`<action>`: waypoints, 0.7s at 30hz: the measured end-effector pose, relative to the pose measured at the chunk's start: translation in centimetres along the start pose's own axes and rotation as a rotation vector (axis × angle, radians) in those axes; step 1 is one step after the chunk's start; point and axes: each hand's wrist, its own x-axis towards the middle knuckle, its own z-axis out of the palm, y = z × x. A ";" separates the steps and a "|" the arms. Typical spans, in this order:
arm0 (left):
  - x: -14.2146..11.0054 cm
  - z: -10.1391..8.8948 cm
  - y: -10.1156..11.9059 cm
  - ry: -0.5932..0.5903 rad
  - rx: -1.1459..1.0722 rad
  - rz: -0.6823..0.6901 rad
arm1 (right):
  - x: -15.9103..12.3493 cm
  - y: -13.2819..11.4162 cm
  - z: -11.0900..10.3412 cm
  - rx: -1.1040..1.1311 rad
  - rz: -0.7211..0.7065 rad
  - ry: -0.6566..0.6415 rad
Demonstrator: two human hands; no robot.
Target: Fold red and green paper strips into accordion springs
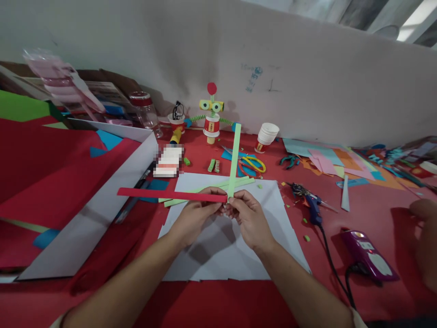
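Observation:
My left hand (196, 216) pinches a red paper strip (164, 194) near its right end; the strip stretches out to the left. Between the fingers of my right hand (251, 216) is the lower end of a light green paper strip (235, 159), which points up and away. The two strips meet at a right angle at my fingertips, the red end against the green one. Whether they are stuck together I cannot tell. Below my hands lies white paper (218, 262), with more light green strips (180, 199) across its far edge.
A paper-cup figure (211, 125) stands by the wall, with stacked paper cups (268, 134) to its right. Yellow-handled scissors (254, 164) lie beyond the paper. On the right are a glue gun (312, 205), a purple power strip (368, 255) and another person's arm (426, 241). A white box (102, 205) holds coloured paper.

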 end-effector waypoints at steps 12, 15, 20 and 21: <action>0.3 0.0 -1.1 0.041 -0.041 -0.074 | -0.2 0.3 0.3 -0.029 -0.030 -0.009; 0.3 -0.1 -1.0 0.068 0.006 -0.064 | -0.2 0.6 0.2 -0.052 -0.075 -0.026; 0.4 0.0 -0.9 0.138 0.066 -0.040 | -0.4 0.5 0.2 -0.118 -0.096 -0.026; 0.4 0.0 -0.9 0.147 0.068 -0.040 | -0.4 0.4 0.3 -0.130 -0.091 -0.031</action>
